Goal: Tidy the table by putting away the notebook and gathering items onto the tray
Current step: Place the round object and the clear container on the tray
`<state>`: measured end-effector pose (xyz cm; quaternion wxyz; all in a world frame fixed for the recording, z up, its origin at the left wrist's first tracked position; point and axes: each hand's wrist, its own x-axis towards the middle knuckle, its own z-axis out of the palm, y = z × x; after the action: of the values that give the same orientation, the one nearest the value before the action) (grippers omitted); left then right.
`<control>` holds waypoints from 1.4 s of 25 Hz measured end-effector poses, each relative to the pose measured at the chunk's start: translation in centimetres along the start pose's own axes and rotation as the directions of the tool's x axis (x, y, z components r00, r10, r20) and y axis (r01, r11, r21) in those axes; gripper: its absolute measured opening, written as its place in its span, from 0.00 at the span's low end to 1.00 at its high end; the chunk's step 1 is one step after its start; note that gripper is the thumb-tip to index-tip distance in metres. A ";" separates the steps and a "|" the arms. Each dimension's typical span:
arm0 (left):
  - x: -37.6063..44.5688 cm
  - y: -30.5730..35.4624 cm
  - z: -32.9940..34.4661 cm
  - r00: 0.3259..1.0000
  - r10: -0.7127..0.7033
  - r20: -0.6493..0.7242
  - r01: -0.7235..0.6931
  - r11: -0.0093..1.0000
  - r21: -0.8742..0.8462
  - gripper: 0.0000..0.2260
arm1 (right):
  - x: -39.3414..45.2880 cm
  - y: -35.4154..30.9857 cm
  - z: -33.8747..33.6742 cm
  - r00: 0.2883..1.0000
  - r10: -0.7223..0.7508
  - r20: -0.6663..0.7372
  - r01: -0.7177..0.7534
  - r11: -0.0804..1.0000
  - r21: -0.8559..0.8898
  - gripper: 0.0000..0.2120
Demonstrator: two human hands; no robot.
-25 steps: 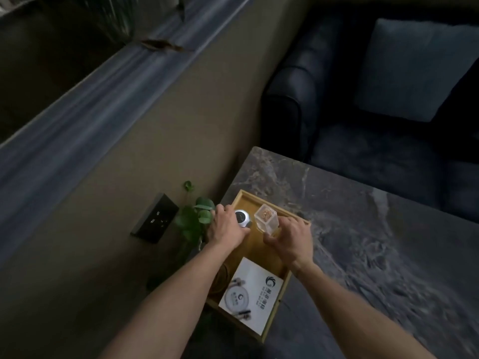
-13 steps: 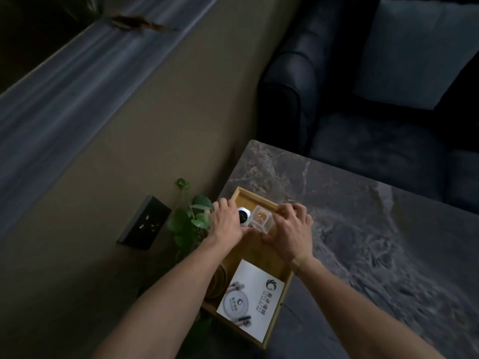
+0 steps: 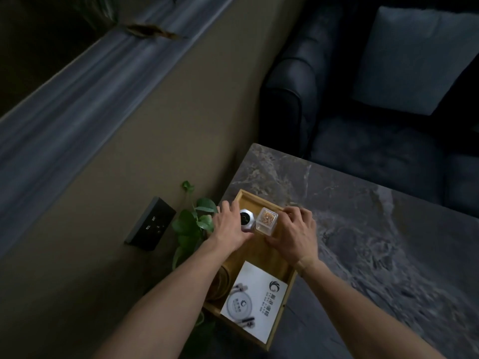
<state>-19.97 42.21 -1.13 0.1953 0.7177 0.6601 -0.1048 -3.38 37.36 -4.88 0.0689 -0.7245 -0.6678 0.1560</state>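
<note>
A wooden tray (image 3: pixel 261 252) lies at the left edge of the grey marble table (image 3: pixel 363 229). At its far end stand a small silver octagonal jar (image 3: pixel 247 219) and a clear square container with golden contents (image 3: pixel 267 220), side by side and touching. My left hand (image 3: pixel 230 225) cups the silver jar from the left. My right hand (image 3: pixel 295 233) rests against the clear container from the right, fingers curled around it. A white printed box (image 3: pixel 255 297) lies flat at the tray's near end. No notebook is in view.
A round wooden item (image 3: pixel 220 283) sits in the tray beside the white box, half hidden by my left forearm. A leafy plant (image 3: pixel 194 224) and a black wall socket (image 3: pixel 150 224) are left of the table. A dark sofa (image 3: pixel 375 112) with a cushion stands behind.
The clear container has gone down from a raised, tilted hold to standing on the tray against the silver jar. Both hands stay around the two items.
</note>
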 end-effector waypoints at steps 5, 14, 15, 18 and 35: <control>-2.1 -0.4 -1.5 0.987 0.142 -0.082 -0.148 0.986 -0.077 0.24 | -2.6 -0.1 -1.8 0.974 -0.079 -0.210 0.104 0.988 0.112 0.37; -4.1 -1.2 -1.8 0.923 0.153 0.352 -0.213 0.967 0.138 0.36 | -5.2 -0.2 -2.0 0.930 -0.366 -0.026 0.348 0.903 -0.253 0.43; -4.2 -1.1 -1.7 0.924 0.153 0.352 -0.217 0.965 0.150 0.37 | -5.3 -0.2 -1.9 0.935 -0.354 -0.021 0.339 0.909 -0.242 0.43; -4.2 -1.1 -1.6 0.925 0.154 0.347 -0.220 0.962 0.160 0.38 | -5.3 -0.2 -2.0 0.942 -0.335 -0.023 0.323 0.921 -0.217 0.43; -1.5 -0.7 -0.4 0.954 0.138 0.265 -0.188 0.967 0.172 0.34 | -2.6 0.2 -3.7 0.951 -0.309 0.009 0.303 0.924 -0.232 0.36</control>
<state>-20.91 41.05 -0.22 0.2140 0.7665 0.5549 -0.2424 -2.18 35.12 -1.12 0.0167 -0.6167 -0.7851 0.0547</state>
